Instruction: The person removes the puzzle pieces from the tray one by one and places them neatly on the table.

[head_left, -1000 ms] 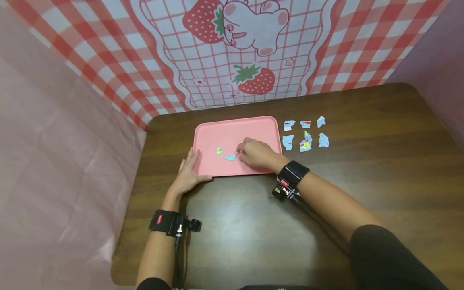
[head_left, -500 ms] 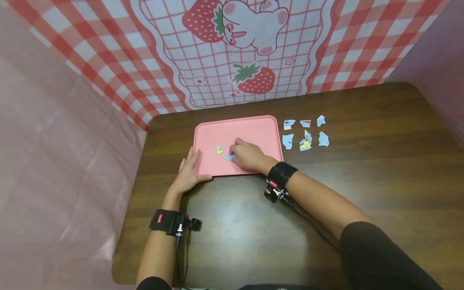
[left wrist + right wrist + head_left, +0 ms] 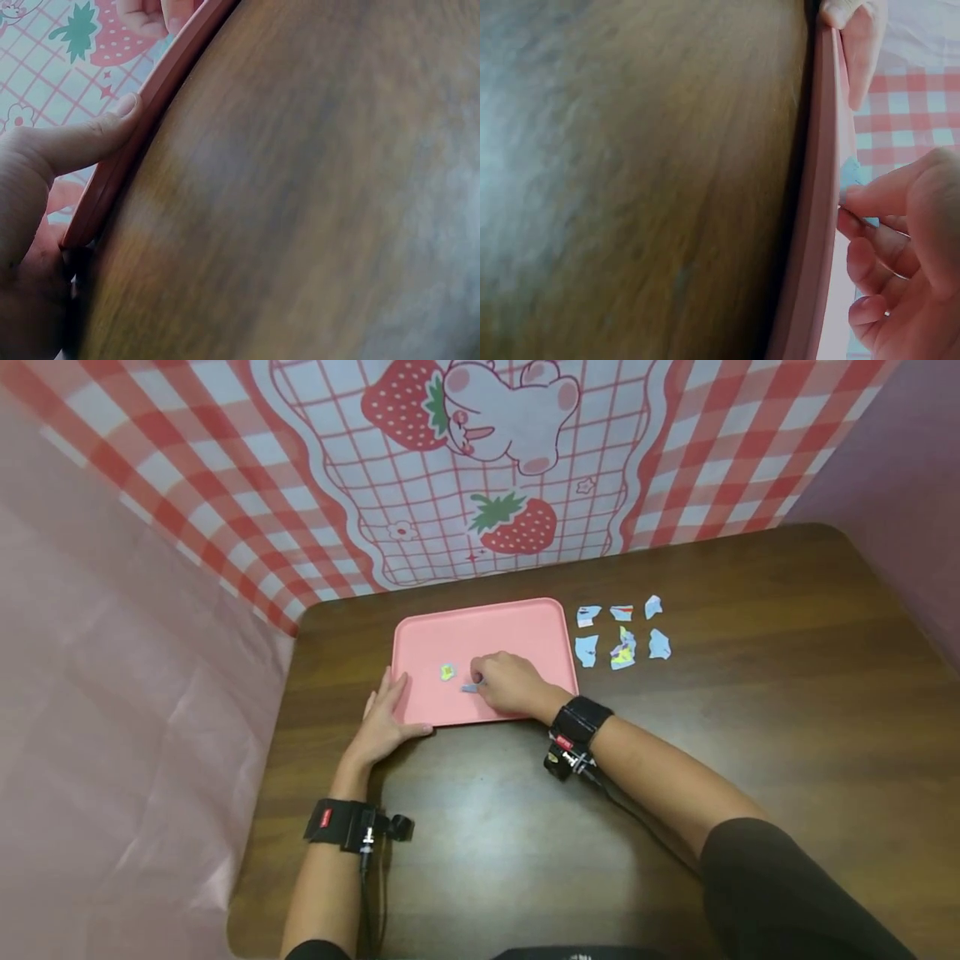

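A pink tray (image 3: 480,631) lies on the wooden table. Over its inside, my right hand (image 3: 513,683) pinches a light-blue scrap of paper (image 3: 468,688) between thumb and fingertips; in the right wrist view the scrap (image 3: 850,174) stands tilted up from the tray, its lower part covered by the fingers. Just left of it on the tray is a small yellow and pale-blue paper scrap (image 3: 447,672). My left hand (image 3: 381,722) rests spread at the tray's front left corner, fingers extended along the left side and thumb (image 3: 112,124) straight against the front rim.
Right of the tray, several torn paper scraps lie in two rows, among them a yellow and purple one (image 3: 623,652) and a plain light-blue one (image 3: 659,644). A red checked cloth (image 3: 697,468) with strawberries hangs behind the table (image 3: 480,827).
My right hand has moved left over the tray to the light-blue scrap, which now tilts up in its pinch. The left hand keeps its place at the corner. The head view has shifted slightly.
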Motion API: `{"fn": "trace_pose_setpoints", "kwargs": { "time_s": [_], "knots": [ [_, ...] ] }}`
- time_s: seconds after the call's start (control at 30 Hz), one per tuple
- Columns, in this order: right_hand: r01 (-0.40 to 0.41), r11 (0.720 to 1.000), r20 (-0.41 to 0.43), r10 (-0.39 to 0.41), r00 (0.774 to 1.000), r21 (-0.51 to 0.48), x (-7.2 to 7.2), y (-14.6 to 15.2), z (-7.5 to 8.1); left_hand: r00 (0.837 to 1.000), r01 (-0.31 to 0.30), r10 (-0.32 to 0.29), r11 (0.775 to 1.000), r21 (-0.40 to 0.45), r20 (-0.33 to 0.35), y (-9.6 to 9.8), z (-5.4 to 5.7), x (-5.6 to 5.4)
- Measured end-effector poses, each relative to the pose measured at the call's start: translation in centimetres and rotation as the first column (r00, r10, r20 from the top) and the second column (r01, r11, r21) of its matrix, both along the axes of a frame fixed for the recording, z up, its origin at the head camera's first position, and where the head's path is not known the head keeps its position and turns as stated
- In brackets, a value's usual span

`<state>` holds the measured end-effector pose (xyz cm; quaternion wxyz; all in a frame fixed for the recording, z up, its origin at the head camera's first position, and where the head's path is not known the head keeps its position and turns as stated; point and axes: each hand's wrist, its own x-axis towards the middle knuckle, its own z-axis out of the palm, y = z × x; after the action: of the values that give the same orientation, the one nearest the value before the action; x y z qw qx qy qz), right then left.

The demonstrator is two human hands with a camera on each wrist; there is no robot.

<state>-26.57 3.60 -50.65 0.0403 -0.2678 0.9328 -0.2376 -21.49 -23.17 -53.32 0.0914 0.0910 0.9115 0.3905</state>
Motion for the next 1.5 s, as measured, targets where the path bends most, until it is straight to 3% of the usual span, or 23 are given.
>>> {"fn": "trace_pose_setpoints", "kwargs": {
  "time_s": [0.4, 0.67, 0.8, 1.07, 1.23, 1.5],
  "knots": [
    [0.12, 0.981, 0.062, -0.111, 0.992, -0.154, -0.8, 3.5, 1.0, 1.0, 0.004, -0.004, 1.0, 0.0, -0.015, -0.4, 0.1, 0.0],
    [0.25, 0.918, 0.066, -0.242, 0.968, -0.306, -2.7, 7.9, 1.7, 1.0, -0.005, 0.005, 1.0, -0.003, -0.012, -0.8, 0.3, 0.1],
    [0.349, 0.871, 0.094, -0.338, 0.937, -0.347, -3.6, 10.9, 1.5, 1.0, 0.003, -0.003, 1.0, -0.008, -0.006, -0.7, 0.3, 0.1],
    [0.548, 0.76, 0.138, -0.536, 0.833, -0.35, -4.9, 17.5, 2.4, 0.999, 0.02, -0.021, 0.999, -0.027, -0.025, -0.2, 0.2, -0.1],
    [0.607, 0.742, 0.161, -0.587, 0.793, -0.284, -5.5, 20.9, 3.2, 0.999, 0.018, -0.019, 0.999, -0.026, -0.029, -0.2, 0.3, 0.0],
    [0.691, 0.702, 0.183, -0.666, 0.723, -0.174, -6.3, 25.7, 2.5, 0.999, 0.028, -0.029, 0.999, -0.026, -0.02, -0.1, 0.3, 0.0]
  ]
}}
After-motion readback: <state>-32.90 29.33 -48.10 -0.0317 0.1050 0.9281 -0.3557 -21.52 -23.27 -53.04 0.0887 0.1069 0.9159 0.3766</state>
